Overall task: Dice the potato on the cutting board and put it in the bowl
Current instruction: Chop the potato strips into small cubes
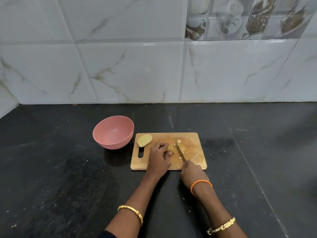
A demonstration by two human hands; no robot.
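While left hand [158, 156] pinned potato piece [171, 148] and right hand [193, 172] gripped knife [180, 152], wooden cutting board [193, 152] sat on black granite counter [60, 169], pink bowl [113, 132] at 10 o'clock, marble-tiled wall [120, 66] behind.

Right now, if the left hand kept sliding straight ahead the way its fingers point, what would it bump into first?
The left hand already presses the potato piece being cut, so that comes first. Just beyond lies the knife blade held by the right hand. Depth is hard to judge from this one view.

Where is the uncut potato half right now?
In the head view the potato half lies on the far left corner of the cutting board, just above its handle slot, beside the pink bowl.
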